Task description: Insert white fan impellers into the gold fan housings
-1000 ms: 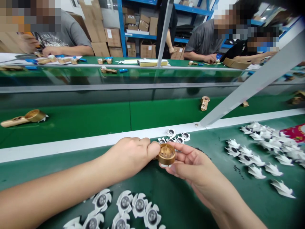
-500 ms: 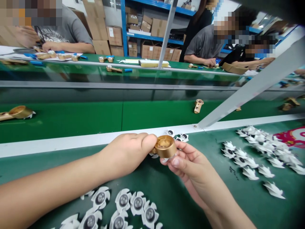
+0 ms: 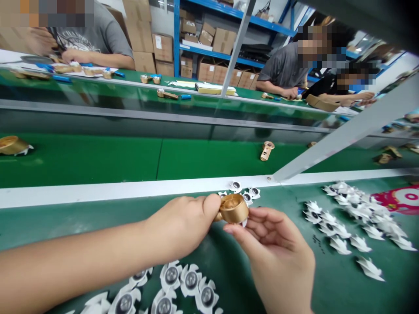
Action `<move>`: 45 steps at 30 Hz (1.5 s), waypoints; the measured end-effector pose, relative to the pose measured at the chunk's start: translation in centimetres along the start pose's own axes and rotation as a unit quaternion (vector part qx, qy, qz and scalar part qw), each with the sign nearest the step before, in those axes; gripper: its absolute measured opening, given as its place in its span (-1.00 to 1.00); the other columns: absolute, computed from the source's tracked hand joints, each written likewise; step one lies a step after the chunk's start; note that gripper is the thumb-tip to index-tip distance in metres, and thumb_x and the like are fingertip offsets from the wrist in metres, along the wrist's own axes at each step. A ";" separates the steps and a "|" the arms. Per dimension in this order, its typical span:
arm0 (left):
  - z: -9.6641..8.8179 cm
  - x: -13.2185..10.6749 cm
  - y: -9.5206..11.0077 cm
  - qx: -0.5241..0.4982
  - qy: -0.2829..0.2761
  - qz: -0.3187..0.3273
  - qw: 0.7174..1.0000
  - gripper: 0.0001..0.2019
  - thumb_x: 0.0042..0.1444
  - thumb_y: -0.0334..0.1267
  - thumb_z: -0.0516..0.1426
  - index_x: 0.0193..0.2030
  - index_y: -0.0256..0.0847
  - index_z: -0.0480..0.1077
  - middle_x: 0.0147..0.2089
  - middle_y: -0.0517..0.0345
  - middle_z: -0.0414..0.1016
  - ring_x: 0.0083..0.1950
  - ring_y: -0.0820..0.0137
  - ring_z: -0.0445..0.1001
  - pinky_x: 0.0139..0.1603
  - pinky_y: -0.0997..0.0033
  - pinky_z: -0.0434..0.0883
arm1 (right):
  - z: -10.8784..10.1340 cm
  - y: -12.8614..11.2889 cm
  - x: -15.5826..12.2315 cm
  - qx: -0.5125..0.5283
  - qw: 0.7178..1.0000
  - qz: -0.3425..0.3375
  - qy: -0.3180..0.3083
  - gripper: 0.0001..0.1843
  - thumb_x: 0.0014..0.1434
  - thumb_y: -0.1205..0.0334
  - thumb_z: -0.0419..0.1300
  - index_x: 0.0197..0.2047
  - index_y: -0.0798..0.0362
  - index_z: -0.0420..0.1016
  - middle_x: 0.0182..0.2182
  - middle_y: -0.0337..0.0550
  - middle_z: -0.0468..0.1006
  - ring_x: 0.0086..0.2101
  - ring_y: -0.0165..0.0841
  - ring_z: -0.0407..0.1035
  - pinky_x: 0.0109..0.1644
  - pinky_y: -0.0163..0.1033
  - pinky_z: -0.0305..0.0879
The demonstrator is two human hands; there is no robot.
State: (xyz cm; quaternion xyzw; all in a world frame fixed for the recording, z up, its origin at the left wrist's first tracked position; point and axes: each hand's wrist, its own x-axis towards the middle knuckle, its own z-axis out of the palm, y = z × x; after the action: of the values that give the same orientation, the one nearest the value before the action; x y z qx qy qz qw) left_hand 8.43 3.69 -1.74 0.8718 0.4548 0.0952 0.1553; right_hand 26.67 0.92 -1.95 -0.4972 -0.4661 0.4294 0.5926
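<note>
My left hand [image 3: 188,224] is closed around the handle end of a gold-coloured fan housing [image 3: 237,213], held above the green bench. The housing's round opening faces up and its ring points right. Under the ring shows a white blade of a fan wheel [image 3: 244,223], mostly hidden. My right hand [image 3: 279,250] has its thumb and curled fingers around that wheel at the ring's lower right edge. Below my left forearm lie several white fan wheels with dark round centres [image 3: 190,279]. A few more white fan wheels [image 3: 235,186] lie just behind the housing.
Many white fan wheels [image 3: 360,207] lie at the right, beside a red printed sheet [image 3: 397,199]. Beyond the white rail [image 3: 111,192] runs a green belt carrying gold housings [image 3: 267,151]. A slanted metal post [image 3: 327,139] rises right. Other people work across the belt.
The housing has shifted slightly right and down with my left hand. My right hand has rolled, its thumb now lower and farther from the fingers. The view has tilted a little.
</note>
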 end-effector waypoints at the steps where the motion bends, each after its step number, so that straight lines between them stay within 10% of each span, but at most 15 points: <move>1: 0.0 -0.1 0.1 -0.013 -0.009 -0.007 1.000 -0.88 0.20 -0.41 -0.03 -0.17 -0.12 0.11 -0.35 0.16 0.53 -0.41 0.23 0.55 -0.51 0.38 0.21 | 0.0 -0.1 -0.1 -0.011 1.000 -0.015 0.002 -0.58 -0.18 0.39 0.56 -0.24 -0.04 0.57 -0.38 -0.26 0.72 -0.39 -0.39 0.64 -0.26 -0.47 0.59; 7: -2.0 0.1 0.0 -0.160 -0.008 -0.063 0.985 -0.88 0.37 -0.14 -0.07 -0.16 -0.10 0.14 -0.31 0.19 0.53 -0.37 0.31 0.53 -0.47 0.44 0.28 | -1.9 -0.4 2.3 -0.033 0.987 0.068 -0.139 -0.46 -0.12 0.22 0.56 -0.07 -0.06 0.48 -0.41 -0.20 0.71 -0.36 -0.31 0.64 -0.27 -0.35 0.61; 10: -3.6 1.4 -2.8 -0.039 0.043 -0.146 0.988 -0.72 0.37 0.05 -0.08 -0.04 -0.11 0.19 -0.26 0.14 0.54 -0.30 0.26 0.56 -0.39 0.42 0.33 | -4.1 -0.6 4.5 -0.162 0.976 0.044 -0.140 -0.55 0.04 0.08 0.46 -0.03 -0.04 0.47 -0.36 -0.14 0.71 -0.34 -0.29 0.62 -0.32 -0.32 0.56; 18: -3.4 3.5 -12.0 0.144 0.054 -0.240 0.958 -0.45 0.36 -0.02 -0.09 0.29 -0.42 0.20 0.30 -0.44 0.25 0.33 -0.24 0.21 0.17 -0.10 0.29 | -9.2 -0.7 6.2 -0.525 0.825 -0.137 -0.159 -0.87 0.26 0.18 0.20 -0.26 0.00 0.56 -0.45 -0.18 0.61 -0.50 -0.33 0.48 -0.45 -0.26 0.41; 22: -5.3 1.3 -8.5 0.106 0.019 -0.174 0.979 -0.30 0.17 0.20 0.12 0.27 -0.30 0.25 0.30 -0.29 0.26 0.28 -0.15 0.25 0.19 0.00 0.29 | -9.9 1.1 4.3 -0.568 0.785 -0.169 -0.181 -0.80 0.29 0.28 0.11 -0.23 0.05 0.58 -0.28 -0.05 0.64 -0.31 -0.21 0.55 -0.24 -0.14 0.48; 27: -5.4 -0.9 -3.0 -0.147 -0.309 -0.073 0.937 -0.46 -0.29 0.15 0.42 -0.23 -0.05 0.40 -0.28 0.24 0.51 -0.36 0.34 0.44 -0.51 0.46 0.23 | -10.3 2.8 3.1 -0.604 0.743 -0.210 -0.199 -0.71 0.37 0.29 0.04 -0.14 0.12 0.60 -0.18 0.06 0.62 -0.22 -0.13 0.54 -0.13 -0.06 0.47; 33: -3.2 0.0 -4.0 -0.151 -0.252 -0.031 0.955 -0.70 0.05 0.08 0.27 -0.25 -0.04 0.39 -0.41 0.32 0.45 -0.43 0.42 0.37 -0.52 0.47 0.14 | -9.8 2.5 4.4 -0.621 0.703 -0.235 -0.254 -0.70 0.36 0.32 0.02 -0.24 0.11 0.59 -0.25 0.07 0.60 -0.26 -0.10 0.48 -0.13 -0.02 0.39; 38: -3.7 0.2 -5.2 -0.152 -0.173 0.069 0.971 -0.56 -0.10 -0.05 0.39 -0.09 -0.07 0.45 -0.17 0.24 0.48 -0.25 0.40 0.41 -0.36 0.51 0.25 | -8.8 1.7 5.7 -0.605 0.707 -0.233 -0.282 -0.76 0.24 0.39 0.06 -0.42 0.07 0.47 -0.42 0.02 0.50 -0.36 -0.12 0.39 -0.23 -0.04 0.31; 45: -1.7 0.3 -5.9 -0.239 -0.105 0.136 0.956 -0.80 -0.02 -0.26 0.35 -0.22 -0.17 0.54 -0.24 0.16 0.49 -0.29 0.43 0.41 -0.28 0.50 0.33 | -2.0 -1.0 2.8 -0.455 0.811 -0.207 -0.303 -0.85 0.25 0.42 0.06 -0.31 0.02 0.36 -0.34 -0.14 0.47 -0.32 -0.31 0.38 -0.24 -0.23 0.32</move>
State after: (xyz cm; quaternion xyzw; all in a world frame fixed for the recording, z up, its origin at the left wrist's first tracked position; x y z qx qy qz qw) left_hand 3.54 7.45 -2.28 0.8678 0.2775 0.1294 0.3914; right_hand 29.26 3.13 -0.75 -0.4460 -0.8563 0.1641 0.2022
